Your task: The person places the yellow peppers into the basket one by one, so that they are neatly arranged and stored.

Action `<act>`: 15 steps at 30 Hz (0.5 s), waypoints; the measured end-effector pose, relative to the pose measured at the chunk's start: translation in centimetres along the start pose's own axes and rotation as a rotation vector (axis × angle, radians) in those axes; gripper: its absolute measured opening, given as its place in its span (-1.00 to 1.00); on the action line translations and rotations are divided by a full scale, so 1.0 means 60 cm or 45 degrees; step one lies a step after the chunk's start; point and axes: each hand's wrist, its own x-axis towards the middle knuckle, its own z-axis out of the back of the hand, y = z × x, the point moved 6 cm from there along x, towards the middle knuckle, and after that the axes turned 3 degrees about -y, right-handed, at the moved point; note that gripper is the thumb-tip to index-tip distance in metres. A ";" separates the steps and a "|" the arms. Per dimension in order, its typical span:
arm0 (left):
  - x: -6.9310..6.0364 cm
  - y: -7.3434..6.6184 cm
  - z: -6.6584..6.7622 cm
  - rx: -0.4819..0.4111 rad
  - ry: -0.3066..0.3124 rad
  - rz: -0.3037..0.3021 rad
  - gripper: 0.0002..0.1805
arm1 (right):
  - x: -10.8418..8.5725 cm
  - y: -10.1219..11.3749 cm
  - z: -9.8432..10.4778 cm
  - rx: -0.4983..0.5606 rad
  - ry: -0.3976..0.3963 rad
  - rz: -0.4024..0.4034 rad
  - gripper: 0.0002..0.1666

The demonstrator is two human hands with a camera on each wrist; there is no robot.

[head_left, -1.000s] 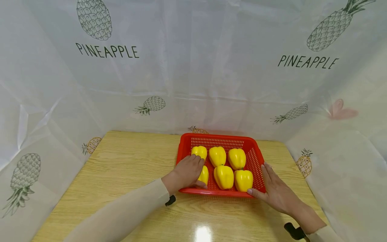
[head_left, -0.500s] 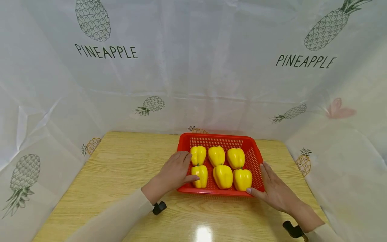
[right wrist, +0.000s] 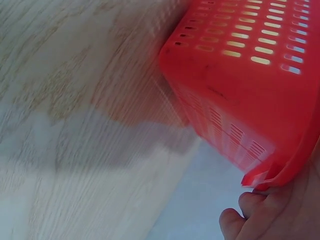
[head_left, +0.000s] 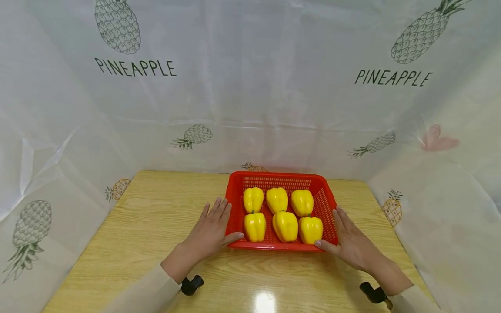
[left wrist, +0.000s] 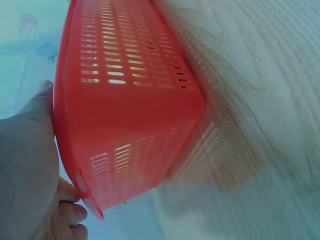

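A red slotted plastic basket [head_left: 274,246] stands on the wooden table. Inside lie several yellow bell peppers [head_left: 285,226] in two rows, upper and lower. At the basket's left side rests my left hand [head_left: 207,230], its fingers straight along the outside and its thumb over the front left corner. My right hand [head_left: 356,245] touches the opposite side, fingers extended along the rim and thumb across the front right corner. Both wrist views show the basket's slotted outer walls [left wrist: 135,110] with fingers against the rim; part of each hand is cut off there.
The wooden table [head_left: 164,195] carries the basket near its back edge. White sheeting [head_left: 250,95] printed with pineapples encloses the back and sides. A black wrist-worn device [head_left: 192,285] sits below the left hand, and another [head_left: 373,292] below the right.
My left hand has let go of the lower left bell pepper and drawn back left to the basket's side. The basket has shifted slightly left, with my right hand keeping contact.
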 end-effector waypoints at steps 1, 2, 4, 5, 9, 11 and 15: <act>-0.003 0.002 -0.002 -0.004 0.026 0.012 0.08 | 0.001 0.001 -0.001 0.002 0.000 0.000 0.42; -0.005 0.004 -0.003 -0.019 0.040 0.019 0.07 | 0.002 0.002 -0.002 0.005 0.001 0.002 0.42; -0.009 0.007 -0.005 -0.043 0.062 0.031 0.06 | 0.003 0.003 -0.002 0.009 -0.002 0.005 0.42; -0.010 0.009 -0.006 -0.053 0.068 0.036 0.06 | 0.003 0.003 -0.003 0.011 -0.004 0.006 0.41; -0.016 0.016 -0.010 -0.098 0.066 0.054 0.07 | 0.002 0.002 -0.003 0.011 -0.013 0.008 0.41; -0.019 0.024 -0.011 -0.109 0.063 0.070 0.08 | 0.000 0.001 0.000 0.017 -0.014 0.000 0.39; -0.031 0.055 -0.005 -0.127 0.016 0.124 0.05 | -0.004 -0.007 0.013 0.059 -0.035 -0.026 0.28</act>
